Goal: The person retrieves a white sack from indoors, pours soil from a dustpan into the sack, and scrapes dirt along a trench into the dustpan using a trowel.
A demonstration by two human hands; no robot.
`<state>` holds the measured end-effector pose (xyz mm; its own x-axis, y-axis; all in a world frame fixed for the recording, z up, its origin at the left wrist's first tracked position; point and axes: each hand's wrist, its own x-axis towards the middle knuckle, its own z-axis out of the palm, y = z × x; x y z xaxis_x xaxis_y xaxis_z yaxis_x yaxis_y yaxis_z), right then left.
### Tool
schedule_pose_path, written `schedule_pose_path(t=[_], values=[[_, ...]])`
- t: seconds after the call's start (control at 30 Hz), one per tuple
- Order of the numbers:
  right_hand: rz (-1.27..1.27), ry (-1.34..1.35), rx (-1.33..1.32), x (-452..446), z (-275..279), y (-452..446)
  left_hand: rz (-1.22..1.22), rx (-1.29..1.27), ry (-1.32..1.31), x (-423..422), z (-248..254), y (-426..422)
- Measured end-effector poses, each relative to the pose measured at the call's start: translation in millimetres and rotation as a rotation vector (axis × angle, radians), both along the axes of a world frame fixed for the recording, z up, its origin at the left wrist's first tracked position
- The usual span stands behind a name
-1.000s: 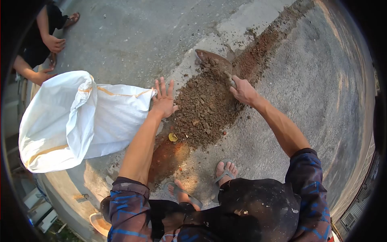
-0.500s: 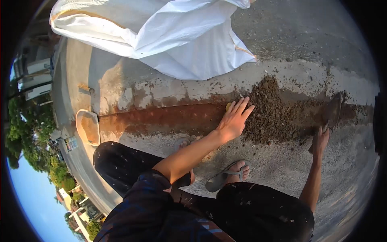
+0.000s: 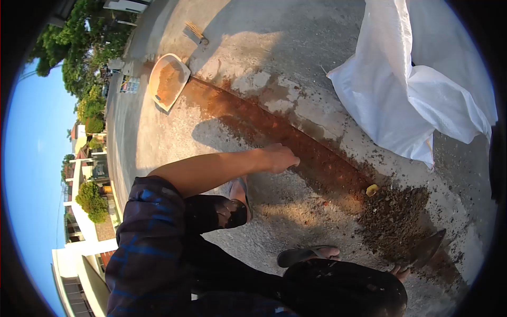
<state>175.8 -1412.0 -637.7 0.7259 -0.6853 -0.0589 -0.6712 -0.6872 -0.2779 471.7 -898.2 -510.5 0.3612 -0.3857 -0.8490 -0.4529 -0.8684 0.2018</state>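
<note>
My left hand [image 3: 280, 158], fingers curled closed, is over the edge of the reddish strip of ground [image 3: 253, 119]; anything inside it is hidden. Low on the right, my right hand [image 3: 402, 272], partly covered by my knee, grips a dark trowel [image 3: 429, 248] with a pointed blade. The blade lies against a heap of dark, crumbly soil [image 3: 393, 222]. A small yellowish object [image 3: 372, 190] sits at the heap's upper left edge, apart from both hands.
A cream scoop-like container [image 3: 182, 79] with reddish dirt rests at the strip's far end. Beyond it lies a small bristled brush [image 3: 195, 33]. A large white woven sack [image 3: 391, 95] spreads at the upper right. My sandalled foot [image 3: 306, 255] is near the soil.
My left hand has left the soil heap, moved along the strip toward the container, and curled closed. The view has turned left. The yellowish object is now uncovered. My right hand still holds the trowel.
</note>
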Motion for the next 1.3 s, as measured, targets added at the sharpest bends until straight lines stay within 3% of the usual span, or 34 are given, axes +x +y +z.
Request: schedule_pose_path(t=[0.03, 0.17, 0.23, 0.3, 0.43, 0.5, 0.53, 0.57, 0.67, 0.73, 0.8, 0.83, 0.87, 0.93, 1.0, 1.03, 1.1, 1.13, 1.2, 1.23, 1.3], values=[[0.029, -0.036, -0.23, -16, -24, -10, 0.02, -0.004, -0.016, 9, 9, 29], [0.005, 0.006, -0.164, -40, -36, -10, 0.414, 0.121, 0.013, 26, 34, 157], [0.321, 0.203, 0.585, 6, 2, 12, 0.546, 0.112, -0.054, 21, 34, 229], [0.711, 0.416, 0.645, 139, 106, 130, 0.676, 0.119, -0.205, 19, 34, 299], [1.168, 0.228, 0.635, 296, 150, 289, 1.038, 0.139, -0.694, -13, -11, 475], [1.329, 0.414, 0.297, 363, 154, 356, 1.132, 0.232, -0.855, -31, -36, 561], [1.424, 0.35, 0.146, 390, 147, 389, 1.205, 0.337, -0.871, -39, -47, 594], [1.446, 0.255, 0.194, 415, 141, 430, 1.21, 0.33, -0.849, -41, -55, 618], [1.335, 0.306, 0.3, 482, 128, 570, 1.435, 0.443, -1.001, -57, -76, 681], [1.405, -0.049, 0.21, 504, 71, 635, 1.544, 0.509, -1.161, -49, -87, 733], [1.488, -0.2, 0.055, 498, 41, 682, 1.648, 0.534, -1.254, -40, -92, 791], [1.559, -0.328, -0.081, 488, 28, 698, 1.71, 0.484, -1.331, -35, -95, 822], [1.568, -0.284, -0.071, 473, 37, 710, 1.769, 0.443, -1.383, -32, -101, 850], [1.557, 0.259, 0.093, 447, 74, 724, 1.895, 0.173, -1.491, -24, -116, 897], [1.591, 0.095, 0.066, 409, 81, 719, 2.124, -0.09, -1.402, -9, -125, 926], [1.535, 0.173, 0.21, 396, 81, 721, 2.13, -0.096, -1.384, -1, -128, 930], [1.323, 0.44, 0.783, 382, 94, 745, 2.319, -0.404, -1.434, 16, -139, 931], [1.239, 0.504, 1.035, 373, 102, 761, 2.322, -0.41, -1.402, 17, -146, 936], [0.984, 0.803, 1.482, 350, 86, 794, 2.488, -0.437, -1.118, 15, -149, 956], [0.903, 0.862, 1.561, 340, 79, 816, 2.482, -0.445, -1.11, 20, -151, 957], [0.823, 0.911, 1.655, 332, 66, 852, 2.512, -0.717, -0.911, 26, -147, 960]])
